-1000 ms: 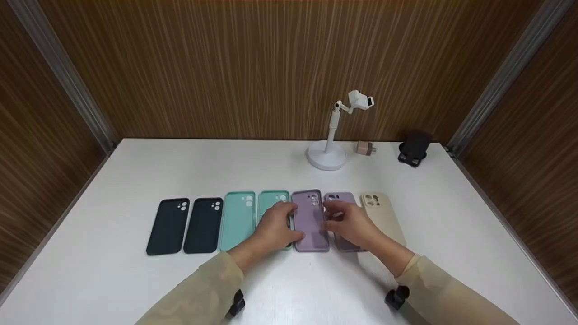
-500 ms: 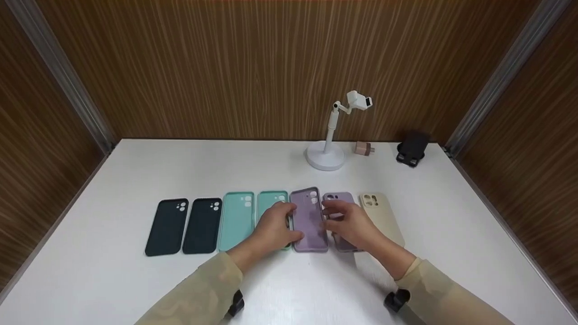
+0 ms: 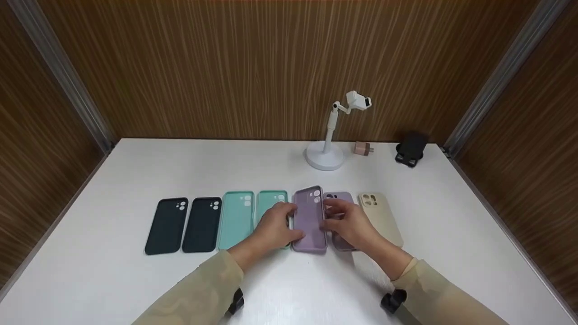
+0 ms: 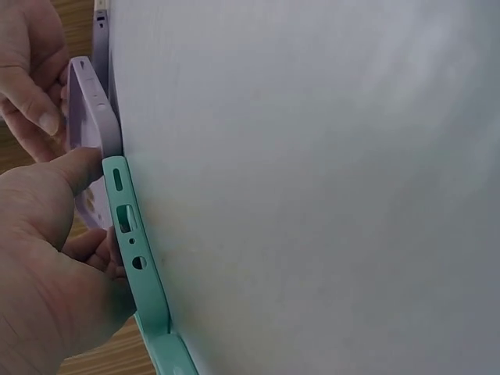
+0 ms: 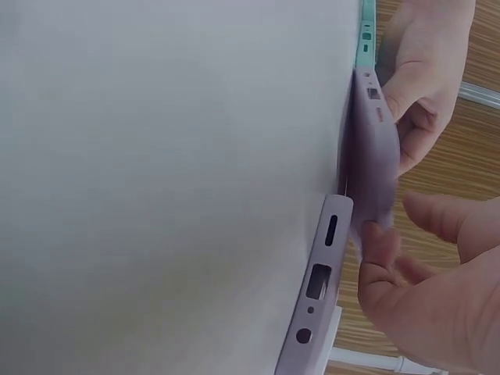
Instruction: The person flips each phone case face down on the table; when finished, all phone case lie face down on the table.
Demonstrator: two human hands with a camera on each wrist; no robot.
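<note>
A lilac phone case (image 3: 309, 219) lies with its hollow side up between the two hands, its right long edge raised from the white table. My left hand (image 3: 273, 225) holds its left edge, the thumb reaching over the rim, while lying across a teal case (image 3: 267, 198). My right hand (image 3: 354, 223) has its fingers curled at the raised right edge. In the right wrist view, the fingertips (image 5: 379, 238) meet the tilted case (image 5: 373, 156) and the thumb sits apart from it. A second lilac case (image 3: 345, 197) lies flat, partly hidden under the right hand.
Two black cases (image 3: 167, 225) and another teal case (image 3: 238, 221) continue the row leftward. A cream case (image 3: 384, 219) ends it at the right. Behind stand a white jointed stand (image 3: 325, 155), a pink charger plug (image 3: 362, 148) and a black folding holder (image 3: 411, 149).
The lilac case between the hands has gone from nearly flat to tilted, its right edge rising. Both hands have stayed almost in place.
</note>
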